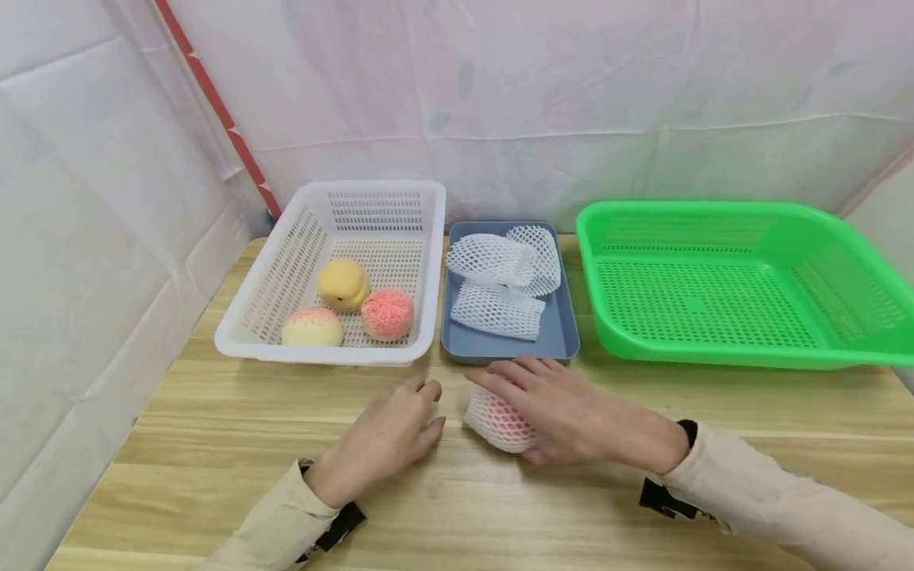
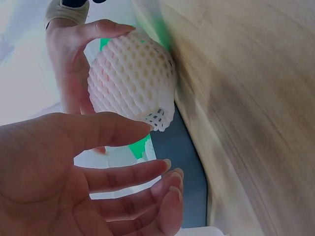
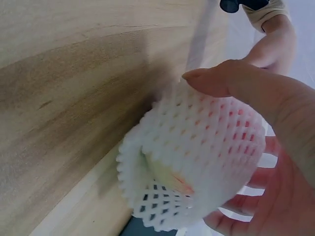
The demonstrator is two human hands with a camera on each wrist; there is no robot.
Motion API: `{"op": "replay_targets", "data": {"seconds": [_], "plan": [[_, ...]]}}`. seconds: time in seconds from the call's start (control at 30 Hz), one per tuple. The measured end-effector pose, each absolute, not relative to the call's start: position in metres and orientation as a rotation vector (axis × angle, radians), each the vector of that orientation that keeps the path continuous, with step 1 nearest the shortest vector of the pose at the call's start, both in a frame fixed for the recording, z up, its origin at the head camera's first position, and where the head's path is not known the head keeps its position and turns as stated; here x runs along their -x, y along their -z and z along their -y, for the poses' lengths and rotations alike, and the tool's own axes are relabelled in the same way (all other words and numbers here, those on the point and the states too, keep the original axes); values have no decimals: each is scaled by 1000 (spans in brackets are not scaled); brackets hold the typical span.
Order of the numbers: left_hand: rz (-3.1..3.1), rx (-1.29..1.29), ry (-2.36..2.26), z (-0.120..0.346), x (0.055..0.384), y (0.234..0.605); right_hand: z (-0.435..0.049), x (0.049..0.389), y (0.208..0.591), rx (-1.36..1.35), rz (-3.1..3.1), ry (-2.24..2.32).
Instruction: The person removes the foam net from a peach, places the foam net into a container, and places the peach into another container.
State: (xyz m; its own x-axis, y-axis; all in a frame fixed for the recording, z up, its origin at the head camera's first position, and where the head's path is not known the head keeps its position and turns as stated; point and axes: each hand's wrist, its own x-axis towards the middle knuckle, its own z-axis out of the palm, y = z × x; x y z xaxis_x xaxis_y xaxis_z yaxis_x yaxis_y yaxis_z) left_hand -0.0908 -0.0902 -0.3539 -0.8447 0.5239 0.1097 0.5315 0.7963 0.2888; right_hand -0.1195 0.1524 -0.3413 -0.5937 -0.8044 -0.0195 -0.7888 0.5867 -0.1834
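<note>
My right hand (image 1: 564,404) grips a peach (image 3: 172,179) wrapped in a white foam net sleeve (image 1: 496,420), close over the table in front of the blue-grey tray. Thumb and fingers lie on opposite sides of the sleeve, and pink skin shows through its mesh. At the sleeve's loose end, part of the peach is bare in the right wrist view. My left hand (image 1: 389,432) is just left of the wrapped peach with nothing in it. Its fingers are loosely bent, with a gap between thumb and fingers in the left wrist view (image 2: 113,172).
A white basket (image 1: 228,337) at the left holds a yellow peach (image 1: 343,284), a pink peach (image 1: 388,314) and a pale one (image 1: 312,327). Foam net sleeves (image 1: 497,309) lie in the blue-grey tray (image 1: 564,341). A green basket (image 1: 707,357) stands at the right.
</note>
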Motion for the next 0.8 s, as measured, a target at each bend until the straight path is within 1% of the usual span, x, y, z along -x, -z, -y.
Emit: {"op": "replay_targets", "data": {"seconds": [0.23, 0.5, 0.8], "plan": [[2952, 816, 489, 90, 89, 349, -170, 121, 324, 1267, -2753, 334], [2806, 860, 542, 82, 84, 336, -200, 121, 301, 1015, -2710, 551], [2869, 885, 503, 80, 88, 339, -212, 122, 308, 897, -2579, 621]]}}
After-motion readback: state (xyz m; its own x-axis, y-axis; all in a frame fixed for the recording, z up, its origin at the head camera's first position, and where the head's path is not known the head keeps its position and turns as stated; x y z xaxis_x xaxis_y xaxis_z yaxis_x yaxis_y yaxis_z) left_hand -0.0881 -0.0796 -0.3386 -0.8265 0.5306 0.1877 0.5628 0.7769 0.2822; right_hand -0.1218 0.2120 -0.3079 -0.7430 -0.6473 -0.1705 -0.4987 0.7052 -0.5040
